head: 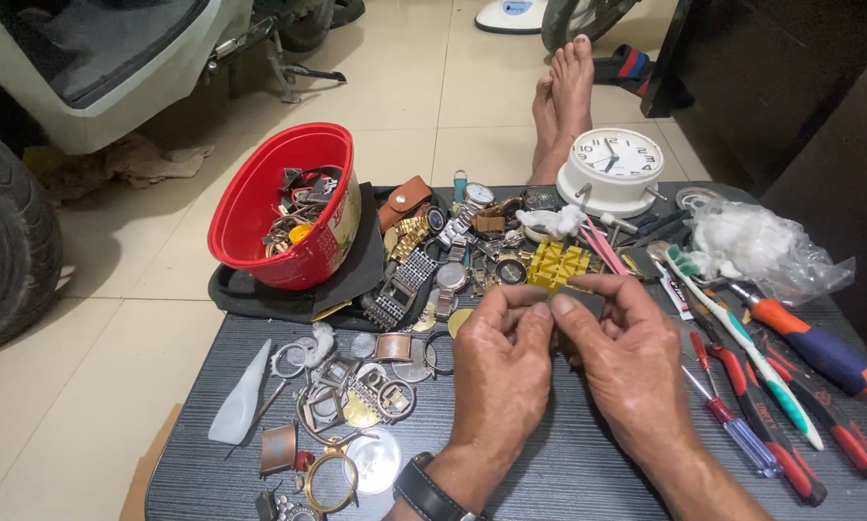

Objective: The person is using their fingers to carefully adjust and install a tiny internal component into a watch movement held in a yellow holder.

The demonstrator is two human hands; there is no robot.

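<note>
both hands meet over the middle of the dark grey ribbed bench (pixel 588 473). the left hand (pixel 501 371) and the right hand (pixel 631 362) have their fingers curled in, thumb and forefinger tips pinched toward each other around a small part, seemingly metal (pixel 553 333) that the fingers almost wholly hide; what exactly it is cannot be told.

judged from how little shows, the part is light, stiff and easily dropped, probably smooth enough to slip. a fingertip pinch at its two ends, one hand on each, looks like the sound hold, and pressure should stay gentle. its long axis seems to run roughly left to right between the two pinches, about level with the bench, though which end is which is hidden.

just beyond the fingertips sits a yellow plastic gridded holder block (pixel 557 262). to the left lie loose watch cases, rings and dials (pixel 356 396); farther back a red plastic tub of watch parts (pixel 284 207) lies tipped on its side on a black mat. red-handled tools and a white-and-green toothbrush (pixel 742 342) lie to the right, a white round alarm clock (pixel 615 169) behind them.
</note>
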